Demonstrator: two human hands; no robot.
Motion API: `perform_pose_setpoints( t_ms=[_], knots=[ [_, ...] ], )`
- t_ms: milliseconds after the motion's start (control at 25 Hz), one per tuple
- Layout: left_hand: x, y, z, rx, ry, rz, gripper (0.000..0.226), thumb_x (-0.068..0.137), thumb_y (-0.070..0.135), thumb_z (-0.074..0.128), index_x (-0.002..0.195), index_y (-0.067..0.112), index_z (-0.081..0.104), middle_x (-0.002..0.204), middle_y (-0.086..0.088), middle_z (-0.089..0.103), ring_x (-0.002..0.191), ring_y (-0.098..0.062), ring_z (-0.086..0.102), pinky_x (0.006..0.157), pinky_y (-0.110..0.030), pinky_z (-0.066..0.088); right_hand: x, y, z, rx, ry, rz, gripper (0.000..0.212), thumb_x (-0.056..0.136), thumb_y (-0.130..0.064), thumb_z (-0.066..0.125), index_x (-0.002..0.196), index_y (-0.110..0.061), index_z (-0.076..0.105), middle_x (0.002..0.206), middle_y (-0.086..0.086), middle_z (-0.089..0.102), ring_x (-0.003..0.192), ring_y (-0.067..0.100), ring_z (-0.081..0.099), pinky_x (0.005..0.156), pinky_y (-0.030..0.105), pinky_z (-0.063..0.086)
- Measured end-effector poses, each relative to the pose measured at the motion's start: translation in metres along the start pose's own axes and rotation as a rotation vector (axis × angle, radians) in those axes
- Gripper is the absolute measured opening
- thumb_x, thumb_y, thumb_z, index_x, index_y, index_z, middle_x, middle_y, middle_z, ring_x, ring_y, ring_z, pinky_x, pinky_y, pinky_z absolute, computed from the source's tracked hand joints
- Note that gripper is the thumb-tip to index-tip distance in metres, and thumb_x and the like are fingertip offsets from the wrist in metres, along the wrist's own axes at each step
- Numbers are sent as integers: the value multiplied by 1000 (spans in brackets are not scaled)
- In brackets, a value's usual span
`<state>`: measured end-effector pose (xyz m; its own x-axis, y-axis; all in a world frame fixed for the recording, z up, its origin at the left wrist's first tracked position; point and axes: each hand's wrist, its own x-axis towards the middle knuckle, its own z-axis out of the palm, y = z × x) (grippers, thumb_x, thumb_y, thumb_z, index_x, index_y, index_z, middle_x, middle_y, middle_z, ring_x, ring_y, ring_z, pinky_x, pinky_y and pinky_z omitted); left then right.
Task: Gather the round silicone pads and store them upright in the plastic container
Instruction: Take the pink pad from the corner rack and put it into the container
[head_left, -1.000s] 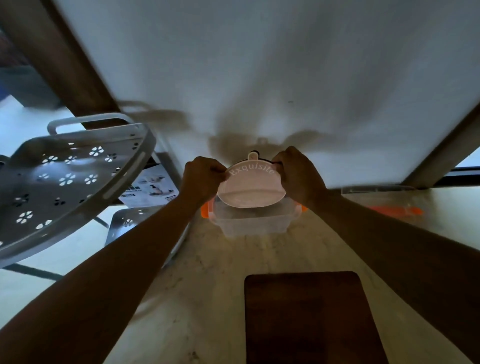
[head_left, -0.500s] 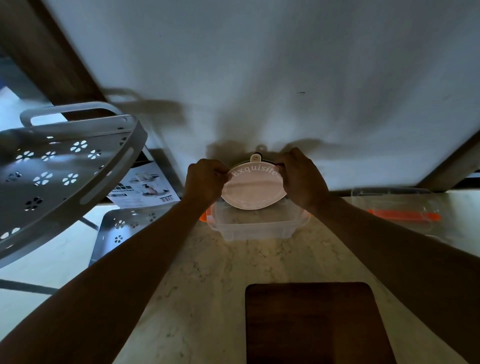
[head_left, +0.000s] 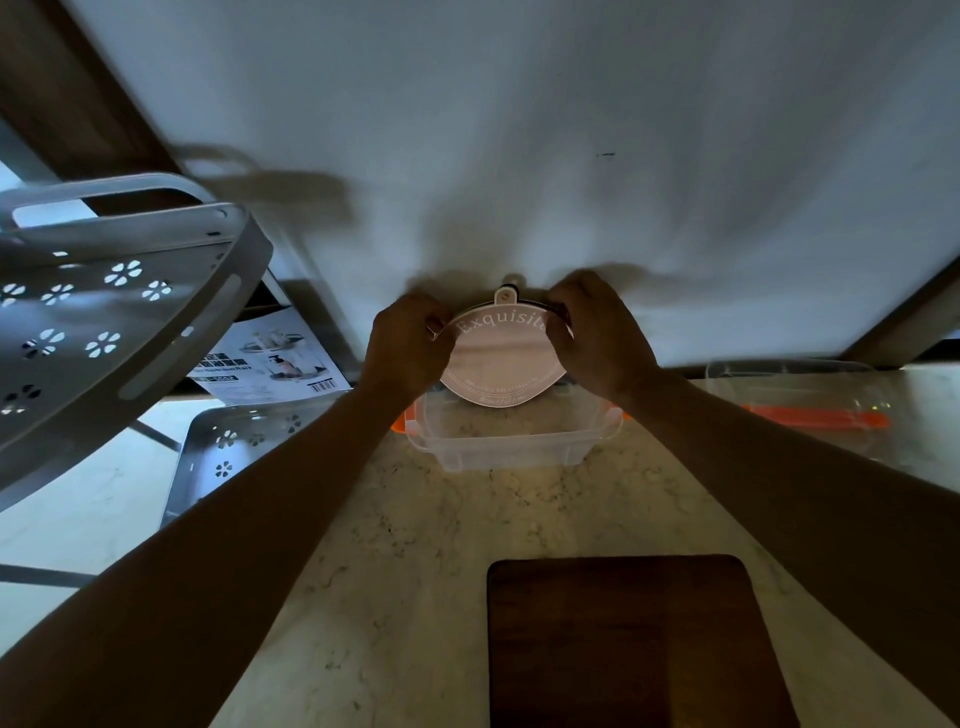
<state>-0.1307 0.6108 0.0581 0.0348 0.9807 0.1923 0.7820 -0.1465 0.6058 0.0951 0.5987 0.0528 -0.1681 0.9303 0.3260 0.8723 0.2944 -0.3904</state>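
A stack of round silicone pads (head_left: 501, 361) stands on edge, the pale pink front one printed "Exquisite" with a small tab on top. My left hand (head_left: 408, 345) pinches its left rim and my right hand (head_left: 597, 338) pinches its right rim. The pads' lower edge dips into the clear plastic container (head_left: 511, 449), which has orange clips and sits on the marble counter near the wall. Darker pads behind the front one are mostly hidden.
A dark wooden board (head_left: 623, 639) lies on the counter nearest me. The clear lid with an orange strip (head_left: 810, 410) rests to the right. A grey perforated rack (head_left: 104, 332) and a printed leaflet (head_left: 275, 366) are at the left.
The pads have sunk a little lower into the container, with both hands still gripping the rims. The view has shifted slightly.
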Motion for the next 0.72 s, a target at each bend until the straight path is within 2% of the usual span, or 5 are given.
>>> perform_pose_setpoints(
  t_ms=[160, 360, 560, 720],
  knots=[
    [-2, 0, 2, 24, -95, 80, 26, 81, 19, 74, 103, 7, 69, 103, -10, 68, 88, -23, 63, 84, -39, 56, -3, 5, 5, -57, -18, 16, 27, 85, -29, 67, 101, -8, 67, 106, 12, 60, 102, 30, 56, 83, 40, 46],
    [0, -4, 8, 63, -106, 97, 36, 78, 25, 79, 108, 7, 70, 116, -14, 64, 100, -30, 61, 90, -44, 52, -2, 8, 12, -80, 0, 79, 29, 82, -30, 73, 103, -12, 68, 111, 10, 62, 109, 31, 55, 83, 41, 39],
    [-5, -4, 9, 41, -73, 100, 26, 84, 22, 75, 106, 9, 71, 111, -12, 65, 98, -28, 59, 86, -40, 51, -5, 11, 8, -73, -3, 24, 27, 85, -31, 73, 103, -12, 69, 110, 9, 66, 105, 31, 59, 85, 43, 46],
    [-10, 2, -4, 32, -63, 128, 19, 88, 21, 70, 101, 7, 71, 99, -13, 70, 90, -29, 62, 79, -34, 48, -10, 11, -1, -48, 36, -24, 22, 91, -34, 66, 97, -13, 69, 92, 8, 69, 87, 30, 62, 79, 38, 38]
  ],
)
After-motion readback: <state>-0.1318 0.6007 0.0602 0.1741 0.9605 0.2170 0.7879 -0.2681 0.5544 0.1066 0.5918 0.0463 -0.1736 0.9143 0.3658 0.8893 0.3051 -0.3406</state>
